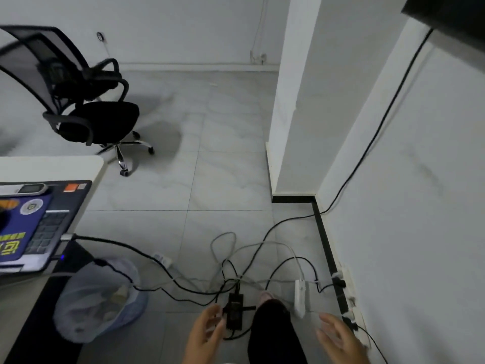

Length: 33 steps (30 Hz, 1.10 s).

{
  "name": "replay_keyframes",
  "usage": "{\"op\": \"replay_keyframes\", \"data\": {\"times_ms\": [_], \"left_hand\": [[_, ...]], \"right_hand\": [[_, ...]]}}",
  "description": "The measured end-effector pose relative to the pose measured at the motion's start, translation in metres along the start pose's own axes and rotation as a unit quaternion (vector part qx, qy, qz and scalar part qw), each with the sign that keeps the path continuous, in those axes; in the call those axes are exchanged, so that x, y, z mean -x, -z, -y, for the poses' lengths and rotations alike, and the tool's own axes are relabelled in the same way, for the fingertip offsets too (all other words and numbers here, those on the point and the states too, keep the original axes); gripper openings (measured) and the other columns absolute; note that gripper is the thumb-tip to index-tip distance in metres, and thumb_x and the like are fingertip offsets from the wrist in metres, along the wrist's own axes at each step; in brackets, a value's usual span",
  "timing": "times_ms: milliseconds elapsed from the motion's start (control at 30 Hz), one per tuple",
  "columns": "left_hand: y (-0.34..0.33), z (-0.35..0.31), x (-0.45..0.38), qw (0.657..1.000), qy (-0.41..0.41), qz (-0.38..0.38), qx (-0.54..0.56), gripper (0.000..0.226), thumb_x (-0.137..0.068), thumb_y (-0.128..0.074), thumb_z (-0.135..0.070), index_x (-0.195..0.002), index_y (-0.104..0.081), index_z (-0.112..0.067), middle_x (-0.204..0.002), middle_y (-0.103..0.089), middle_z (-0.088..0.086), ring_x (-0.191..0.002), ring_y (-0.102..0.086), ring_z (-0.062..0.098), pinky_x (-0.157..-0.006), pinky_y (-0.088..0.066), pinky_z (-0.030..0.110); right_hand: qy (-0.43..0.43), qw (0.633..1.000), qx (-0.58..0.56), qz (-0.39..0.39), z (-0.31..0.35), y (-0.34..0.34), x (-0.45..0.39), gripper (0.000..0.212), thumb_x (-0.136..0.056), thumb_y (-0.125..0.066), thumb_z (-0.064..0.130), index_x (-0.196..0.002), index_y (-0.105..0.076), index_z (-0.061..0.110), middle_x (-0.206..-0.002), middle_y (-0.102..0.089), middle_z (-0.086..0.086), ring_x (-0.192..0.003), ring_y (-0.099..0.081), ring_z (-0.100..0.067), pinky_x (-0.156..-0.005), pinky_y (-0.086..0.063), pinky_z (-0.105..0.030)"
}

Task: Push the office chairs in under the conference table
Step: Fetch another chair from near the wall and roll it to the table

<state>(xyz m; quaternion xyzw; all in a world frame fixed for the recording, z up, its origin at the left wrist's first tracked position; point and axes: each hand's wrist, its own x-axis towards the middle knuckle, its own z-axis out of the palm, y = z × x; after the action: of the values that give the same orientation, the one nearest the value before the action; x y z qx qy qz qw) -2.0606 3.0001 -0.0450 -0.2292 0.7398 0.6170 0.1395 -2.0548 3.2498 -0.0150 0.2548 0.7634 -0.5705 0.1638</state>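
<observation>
- Presently, the fingers of the left hand (206, 334) are straight and slightly spread, palm turned inward, gripping nothing.
- The fingers of the right hand (338, 337) are likewise extended and loosely spread, holding nothing; both hands hang in the air at the bottom of the view, well apart from each other.
- Between the hands a leg in dark trousers (274, 334) steps forward, ending in a pale slipper (266, 296).
- Just beyond the left hand, a black power brick (235, 310) lies on the tiled floor (223, 179) amid a tangle of black and white cables (236, 274).
- A white power strip (300, 298) lies on the floor beside the slipper; a second strip (347, 292) runs along the foot of the right wall (406, 193), with plugs in it.
- A black cable (380, 127) climbs that wall toward a dark object at the top right corner.
- At the lower left, a bin lined with a translucent bag (102, 298) stands next to the table (52, 166).
- The table corner carries a dark mat (78, 195), a laptop (47, 232) and a blue printed item (21, 227) lying over it.
- The office chair (86, 101), black mesh-backed with armrests and a chrome wheeled base, stands on open floor past the table corner, apart from it and not tucked under, far from both hands.
- A white pillar (291, 114) rises between the chair area and the right wall.
</observation>
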Motion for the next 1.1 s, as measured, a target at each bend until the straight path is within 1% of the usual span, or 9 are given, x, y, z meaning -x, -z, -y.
{"op": "replay_keyframes", "data": {"times_ms": [133, 300, 433, 533, 633, 767, 867, 967, 1100], "left_hand": [[-0.008, -0.049, -0.083, 0.998, 0.008, -0.062, 0.030, 0.019, -0.089, -0.055, -0.004, -0.106, -0.056, -0.010, -0.105, -0.061, 0.011, -0.091, -0.055, 0.017, -0.078, -0.039, 0.023], [0.005, -0.126, -0.179, 0.990, -0.053, -0.125, 0.042, 0.020, -0.090, -0.054, -0.005, -0.105, -0.053, -0.017, -0.097, -0.059, -0.003, -0.086, -0.055, 0.001, -0.064, -0.044, 0.012], [0.020, -0.149, -0.226, 0.982, -0.060, -0.175, 0.045, 0.024, -0.089, -0.054, -0.002, -0.101, -0.054, -0.024, -0.100, -0.057, -0.014, -0.090, -0.054, -0.002, -0.065, -0.046, 0.006], [0.033, -0.154, -0.258, 0.976, -0.024, -0.204, 0.077, 0.032, -0.088, -0.055, -0.001, -0.091, -0.053, -0.033, -0.099, -0.058, -0.011, -0.089, -0.055, 0.001, -0.070, -0.041, 0.011], [0.050, -0.162, -0.303, 0.971, 0.000, -0.224, 0.082, 0.026, -0.087, -0.055, 0.001, -0.092, -0.055, -0.024, -0.099, -0.060, -0.002, -0.088, -0.056, 0.012, -0.075, -0.039, 0.021], [0.093, -0.206, -0.396, 0.967, -0.024, -0.243, 0.073, 0.020, -0.087, -0.056, 0.003, -0.101, -0.055, -0.011, -0.104, -0.059, 0.010, -0.084, -0.055, 0.015, -0.067, -0.042, 0.014], [0.136, -0.263, -0.467, 0.964, -0.059, -0.253, 0.063, 0.021, -0.088, -0.056, -0.002, -0.104, -0.053, -0.015, -0.101, -0.059, -0.001, -0.086, -0.056, 0.007, -0.062, -0.044, 0.002], [0.176, -0.313, -0.524, 0.962, -0.086, -0.250, 0.064, 0.020, -0.091, -0.053, -0.008, -0.103, -0.052, -0.024, -0.101, -0.056, -0.015, -0.092, -0.054, -0.004, -0.063, -0.043, -0.002], [0.206, -0.338, -0.576, 0.961, -0.076, -0.256, 0.073, 0.022, -0.090, -0.053, -0.007, -0.101, -0.052, -0.025, -0.103, -0.057, -0.012, -0.094, -0.055, -0.002, -0.065, -0.044, -0.001]], "right_hand": [[0.027, 0.998, 0.032, 0.048, 0.069, -0.004, -0.109, 0.028, -0.085, -0.060, 0.004, -0.113, -0.057, 0.005, -0.112, -0.055, -0.008, -0.104, -0.050, -0.020, -0.095, -0.037, -0.030], [0.130, 0.978, 0.095, 0.136, 0.180, -0.035, -0.214, 0.033, -0.089, -0.055, 0.009, -0.122, -0.050, 0.007, -0.114, -0.052, -0.001, -0.108, -0.049, -0.014, -0.091, -0.036, -0.021], [0.126, 0.968, 0.120, 0.183, 0.228, -0.063, -0.265, 0.032, -0.088, -0.058, 0.008, -0.119, -0.053, 0.006, -0.107, -0.055, -0.004, -0.098, -0.052, -0.013, -0.085, -0.038, -0.019], [0.106, 0.965, 0.139, 0.194, 0.246, -0.085, -0.299, 0.031, -0.083, -0.062, 0.000, -0.114, -0.057, -0.002, -0.109, -0.060, -0.015, -0.096, -0.054, -0.020, -0.088, -0.042, -0.025], [0.097, 0.963, 0.152, 0.202, 0.273, -0.115, -0.341, 0.030, -0.081, -0.062, -0.004, -0.111, -0.058, -0.005, -0.109, -0.060, -0.015, -0.098, -0.054, -0.022, -0.084, -0.042, -0.025], [0.142, 0.957, 0.146, 0.208, 0.351, -0.182, -0.413, 0.029, -0.084, -0.061, 0.002, -0.113, -0.057, 0.004, -0.109, -0.057, -0.009, -0.099, -0.052, -0.017, -0.077, -0.040, -0.014], [0.183, 0.941, 0.150, 0.241, 0.428, -0.237, -0.462, 0.023, -0.088, -0.058, 0.010, -0.110, -0.053, 0.018, -0.109, -0.054, 0.000, -0.102, -0.051, -0.012, -0.085, -0.036, -0.018], [0.222, 0.924, 0.163, 0.265, 0.496, -0.283, -0.503, 0.023, -0.088, -0.057, 0.010, -0.108, -0.052, 0.021, -0.106, -0.054, 0.001, -0.101, -0.052, -0.012, -0.086, -0.037, -0.019], [0.220, 0.918, 0.174, 0.282, 0.536, -0.318, -0.550, 0.024, -0.088, -0.058, 0.010, -0.107, -0.052, 0.023, -0.106, -0.054, 0.004, -0.101, -0.052, -0.011, -0.085, -0.038, -0.020]]}}
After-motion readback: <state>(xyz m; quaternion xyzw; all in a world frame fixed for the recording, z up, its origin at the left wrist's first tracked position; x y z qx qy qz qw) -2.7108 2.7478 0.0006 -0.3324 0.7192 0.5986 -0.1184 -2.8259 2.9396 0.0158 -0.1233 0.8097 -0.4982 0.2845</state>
